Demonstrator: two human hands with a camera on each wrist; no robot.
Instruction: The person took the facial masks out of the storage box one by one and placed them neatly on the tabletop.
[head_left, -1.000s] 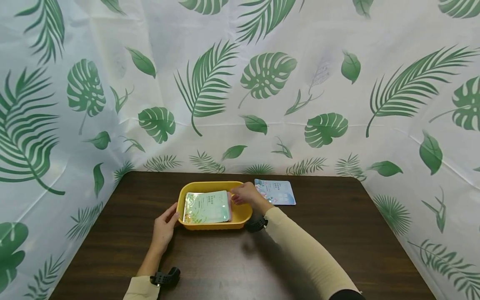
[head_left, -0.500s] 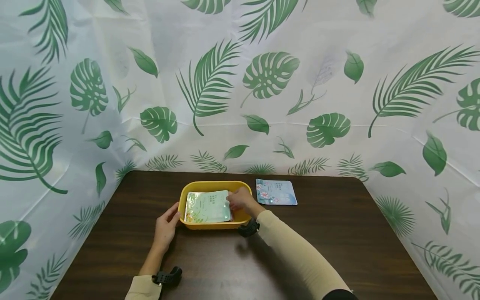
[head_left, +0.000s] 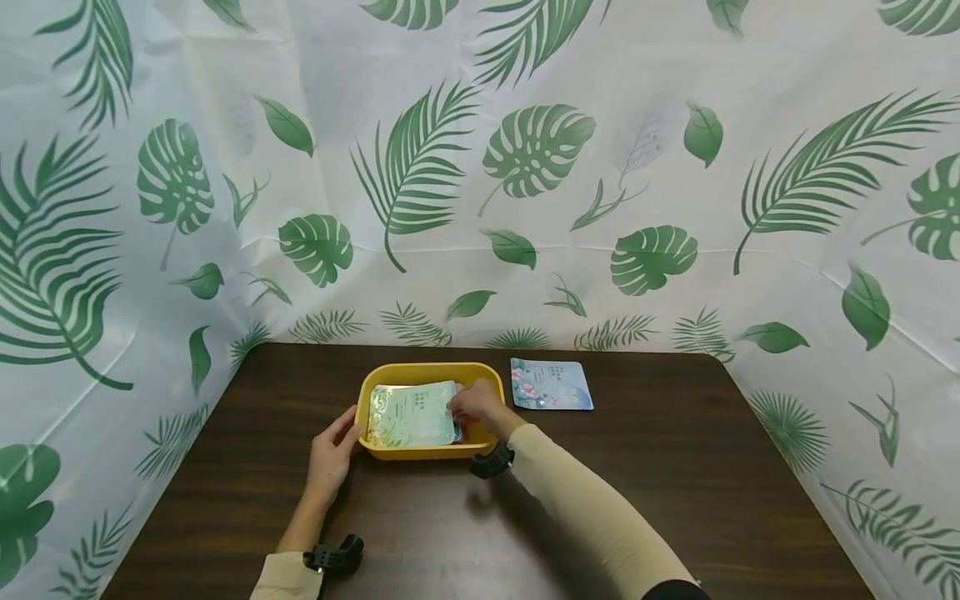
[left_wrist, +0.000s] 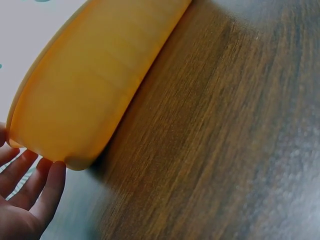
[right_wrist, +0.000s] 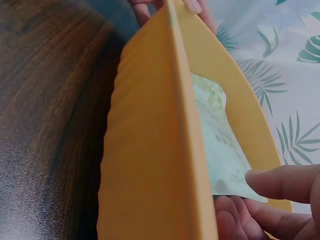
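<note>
A yellow plastic basket point(head_left: 431, 452) stands on the dark wooden table, with a pale green flat sachet point(head_left: 412, 417) on top of others inside it. My left hand point(head_left: 330, 454) holds the basket's left end, thumb over the rim and fingers against the outer wall; in the left wrist view the fingertips point(left_wrist: 59, 167) touch that wall. My right hand point(head_left: 480, 403) reaches in from the right and pinches the green sachet's right edge. In the right wrist view, its thumb point(right_wrist: 265, 181) lies on top of the sachet and the other fingers are curled beneath the edge.
A blue flowered sachet point(head_left: 551, 385) lies on the table point(head_left: 660, 467) just right of the basket. Behind the table's far edge hangs a white cloth point(head_left: 450, 208) printed with green leaves. A black band point(head_left: 492, 461) is on the right wrist, close to the basket's front.
My right hand has moved left inside the basket and taken the green sachet's right edge, which now sits slightly shifted and raised. The left hand stays at the basket's left end.
</note>
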